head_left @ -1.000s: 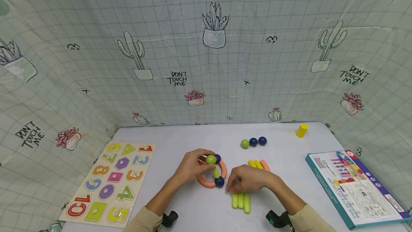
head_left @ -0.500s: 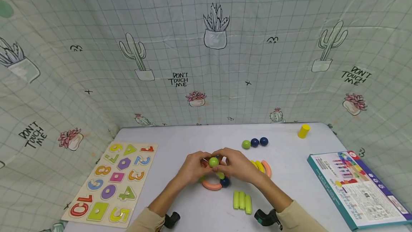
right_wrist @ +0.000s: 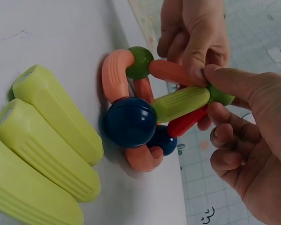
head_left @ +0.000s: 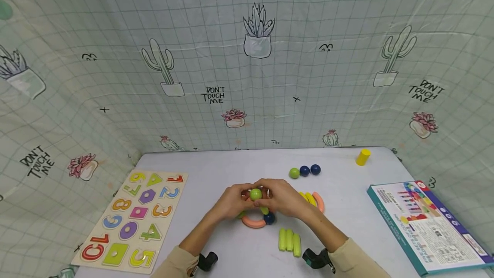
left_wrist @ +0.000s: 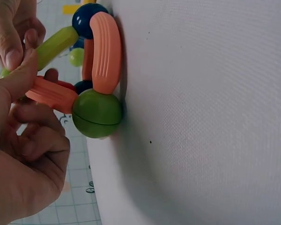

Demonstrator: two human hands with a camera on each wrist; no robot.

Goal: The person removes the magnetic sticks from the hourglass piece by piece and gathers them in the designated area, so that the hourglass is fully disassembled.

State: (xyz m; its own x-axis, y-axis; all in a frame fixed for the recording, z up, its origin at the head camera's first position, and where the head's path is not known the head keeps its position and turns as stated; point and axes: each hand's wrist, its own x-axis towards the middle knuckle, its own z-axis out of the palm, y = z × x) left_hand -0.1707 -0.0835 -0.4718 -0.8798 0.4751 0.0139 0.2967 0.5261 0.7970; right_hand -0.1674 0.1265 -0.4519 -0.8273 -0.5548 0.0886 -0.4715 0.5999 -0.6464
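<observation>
Right grip has moved from beside the lime rods to the model's top, pinching a green ball; left grip pinches a coral rod just beside it. The model stands on the surface.

From where I stand, the left hand and right hand cover the far side of the orange ring, and the right one also hides the lower ends of the yellow pieces. The fine print on the box is too small to read. In the right wrist view, the lowest green stick runs off the left edge.
</observation>
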